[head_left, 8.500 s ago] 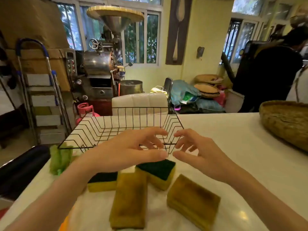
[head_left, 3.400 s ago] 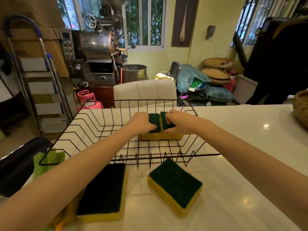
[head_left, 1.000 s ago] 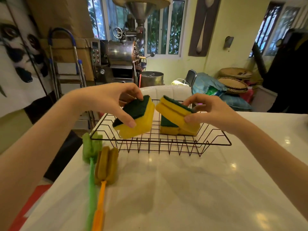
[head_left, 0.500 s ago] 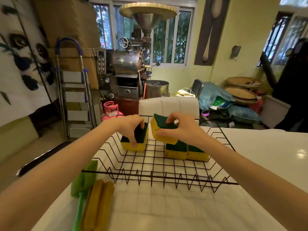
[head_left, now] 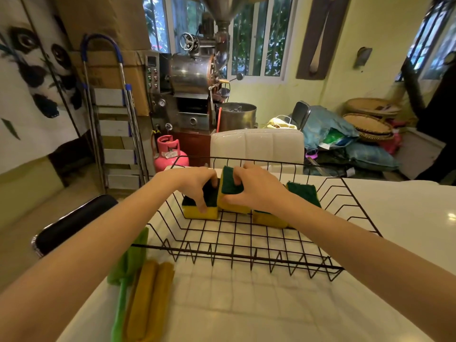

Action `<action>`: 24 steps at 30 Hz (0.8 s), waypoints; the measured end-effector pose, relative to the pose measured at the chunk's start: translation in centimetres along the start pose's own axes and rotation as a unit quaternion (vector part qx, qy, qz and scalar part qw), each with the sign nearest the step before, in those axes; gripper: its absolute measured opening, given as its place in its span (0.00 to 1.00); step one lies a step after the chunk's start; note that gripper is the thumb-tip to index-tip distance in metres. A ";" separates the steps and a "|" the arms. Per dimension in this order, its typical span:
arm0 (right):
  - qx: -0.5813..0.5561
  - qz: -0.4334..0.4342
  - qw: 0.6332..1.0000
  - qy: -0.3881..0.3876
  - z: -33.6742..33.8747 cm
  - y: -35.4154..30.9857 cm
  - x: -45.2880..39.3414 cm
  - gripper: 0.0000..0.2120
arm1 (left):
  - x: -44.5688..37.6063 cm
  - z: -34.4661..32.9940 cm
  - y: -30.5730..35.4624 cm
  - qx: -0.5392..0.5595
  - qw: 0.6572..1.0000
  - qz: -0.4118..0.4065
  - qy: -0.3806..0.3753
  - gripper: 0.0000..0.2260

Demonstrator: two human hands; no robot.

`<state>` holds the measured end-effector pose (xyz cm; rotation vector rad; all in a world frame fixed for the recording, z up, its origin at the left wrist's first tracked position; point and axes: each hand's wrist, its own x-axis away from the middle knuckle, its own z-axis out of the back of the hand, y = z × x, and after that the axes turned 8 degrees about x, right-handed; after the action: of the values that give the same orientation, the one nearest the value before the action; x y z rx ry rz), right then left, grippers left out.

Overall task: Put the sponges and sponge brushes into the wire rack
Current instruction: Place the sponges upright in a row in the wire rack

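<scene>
Both hands grip sponges inside the wire rack (head_left: 246, 253): my left hand (head_left: 195, 185) presses one sponge (head_left: 200, 211) flat, my right hand (head_left: 256, 188) pinches a second sponge (head_left: 230, 187) tilted against it. Two sponge brushes (head_left: 145, 292) lie on the table (head_left: 246, 304) just outside the rack.

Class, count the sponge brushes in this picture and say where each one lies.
2. The green brush and the orange brush lie side by side on the table, outside the rack, near its front left corner. More could be hidden.
</scene>
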<state>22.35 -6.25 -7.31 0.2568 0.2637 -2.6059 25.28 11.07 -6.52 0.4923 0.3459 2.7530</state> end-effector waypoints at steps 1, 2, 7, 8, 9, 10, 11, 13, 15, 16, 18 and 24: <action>0.003 -0.002 1.000 -0.008 0.0 0.1 0.1 0.18 | 0.0 0.0 0.0 0.003 1.000 0.000 0.000 0.28; 0.002 -0.004 1.000 -0.013 -0.1 0.1 0.2 0.18 | 0.1 0.0 0.0 0.007 1.000 0.000 0.001 0.28; 0.003 -0.010 0.999 -0.043 -0.1 0.3 0.2 0.18 | 0.3 0.1 0.0 0.019 1.000 0.004 0.003 0.28; 0.012 -0.011 0.999 -0.046 -0.2 0.2 0.3 0.18 | 0.3 0.1 0.0 0.016 1.000 0.005 0.001 0.27; 0.026 -0.010 0.999 -0.044 -0.4 0.1 0.3 0.19 | 0.3 0.0 0.0 0.013 1.000 0.005 0.001 0.27; 0.045 -0.007 0.998 -0.041 -0.5 -0.1 0.4 0.20 | 0.3 0.0 0.1 0.011 1.000 0.005 0.001 0.27; 0.070 0.000 0.997 -0.039 -0.7 -0.4 0.5 0.21 | 0.3 -0.1 0.1 0.012 1.000 0.005 0.003 0.26; 0.122 0.020 0.991 -0.044 -1.2 -0.8 0.6 0.23 | 0.3 -0.3 0.2 0.016 1.000 0.004 0.010 0.26; 0.148 0.035 0.987 -0.042 -1.6 -1.0 0.7 0.24 | 0.5 -0.5 0.2 0.017 1.000 0.005 0.016 0.26; 0.153 0.040 0.987 -0.040 -1.7 -1.0 0.8 0.24 | 0.6 -0.5 0.2 0.018 1.000 0.006 0.016 0.26; 0.161 0.049 0.985 -0.032 -1.9 -1.0 0.9 0.25 | 0.8 -0.6 0.3 0.015 1.000 0.011 0.012 0.26; 0.206 0.056 0.977 -0.022 -2.5 -1.0 0.8 0.27 | 1.4 -1.0 0.6 0.026 0.999 0.017 0.025 0.28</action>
<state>21.50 -5.17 -9.78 0.3452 -0.3050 -2.5264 23.53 10.77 -6.86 0.4484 0.4266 2.7997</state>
